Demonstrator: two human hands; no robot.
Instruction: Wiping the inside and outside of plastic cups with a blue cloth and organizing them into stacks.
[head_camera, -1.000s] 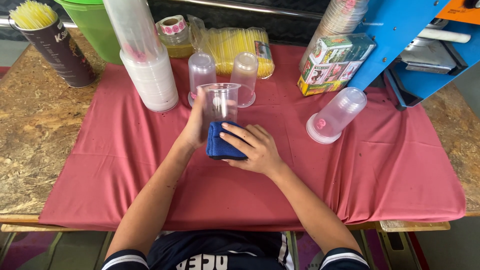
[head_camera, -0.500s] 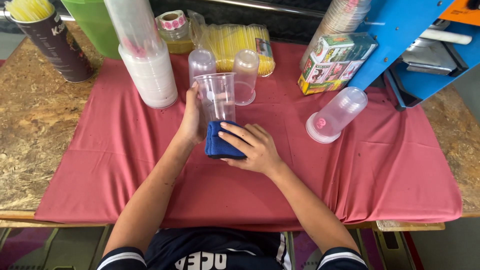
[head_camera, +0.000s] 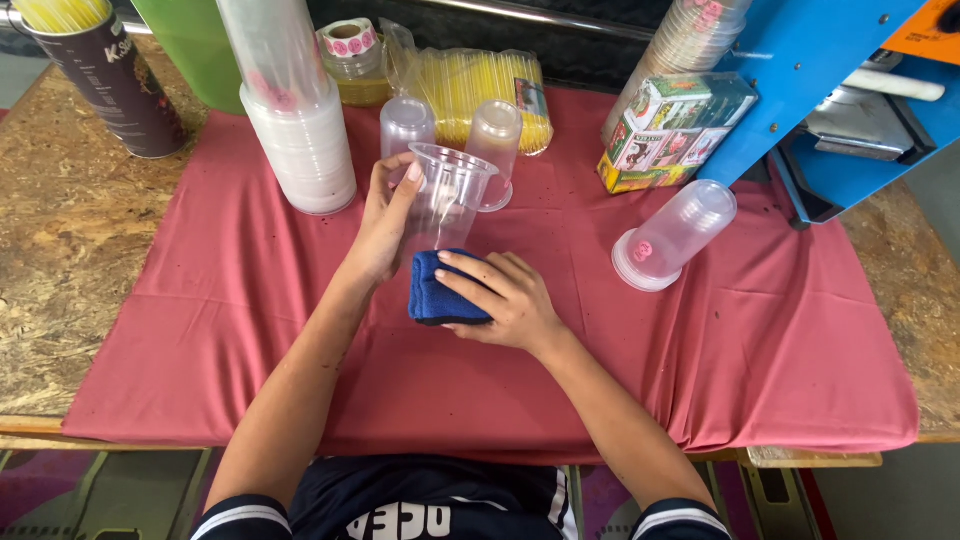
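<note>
At the upper left corner of the frame a dark cylindrical tub (head_camera: 110, 85) packed with yellow straws stands on the bare chipboard table (head_camera: 60, 260); just right of it, along the top edge, sits a green bucket (head_camera: 195, 45); in front of that a tall stack of clear plastic cups (head_camera: 290, 120) stands mouth-down on the red cloth (head_camera: 250, 330) that covers the middle of the table.

Just left of the frame's centre the left hand (head_camera: 385, 225) is curled around the side of a clear plastic cup (head_camera: 448, 195), fingertips at its rim, holding it above the cloth with its mouth tipped toward the camera; directly below the cup the right hand (head_camera: 500, 300) lies flat with fingers extended over a folded blue cloth (head_camera: 440, 295), pressing it against the cup's lower end; whether the cup's base touches the red cloth is hidden by the blue one.

Behind the held cup two more clear cups (head_camera: 450, 135) stand upside down, close together; above them lie a roll of stickers (head_camera: 345, 40) and a bag of yellow straws (head_camera: 480, 85).

To the right of centre a colourful carton (head_camera: 670, 130) leans near another cup stack (head_camera: 690, 35); below it a short stack of cups (head_camera: 672, 235) lies on its side on the red cloth; the upper right corner holds a blue metal machine (head_camera: 800, 80).
</note>
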